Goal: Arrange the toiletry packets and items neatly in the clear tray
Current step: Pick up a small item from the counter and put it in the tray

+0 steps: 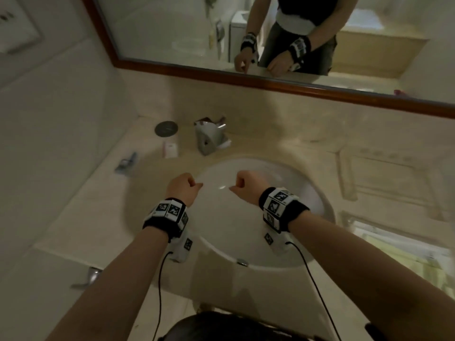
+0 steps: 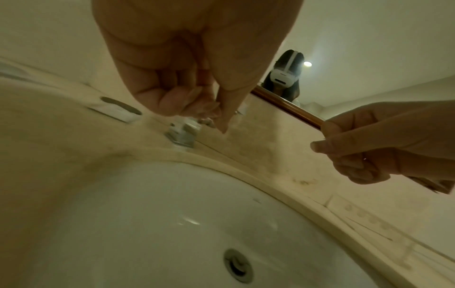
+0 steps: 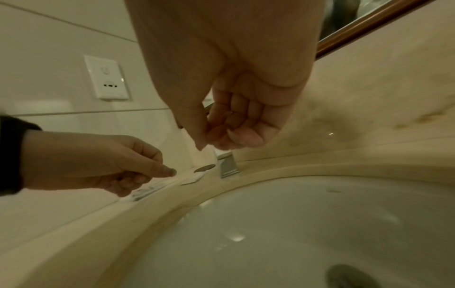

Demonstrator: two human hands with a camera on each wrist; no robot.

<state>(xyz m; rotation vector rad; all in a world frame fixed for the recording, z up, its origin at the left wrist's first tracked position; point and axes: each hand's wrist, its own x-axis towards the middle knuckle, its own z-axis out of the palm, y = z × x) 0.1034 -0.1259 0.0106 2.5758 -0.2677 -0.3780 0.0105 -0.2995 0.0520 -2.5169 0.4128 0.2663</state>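
My left hand (image 1: 184,185) and right hand (image 1: 246,184) hover side by side over the white sink basin (image 1: 307,193). Both are curled into fists and hold nothing. The wrist views show the same: left hand (image 2: 197,109), right hand (image 3: 229,136), fingers folded in and thumbs along them. The clear tray (image 1: 346,178) lies on the counter to the right of the basin and looks bare. A small white packet (image 1: 170,149) and a grey-blue packet (image 1: 126,163) lie on the counter at the left, beyond my left hand.
The chrome faucet (image 1: 209,136) stands behind the basin, with a round dark disc (image 1: 166,128) to its left. A wood-framed mirror (image 1: 246,77) runs above the backsplash. Another clear container (image 1: 406,249) sits at the near right. A wall socket (image 3: 107,78) is on the left wall.
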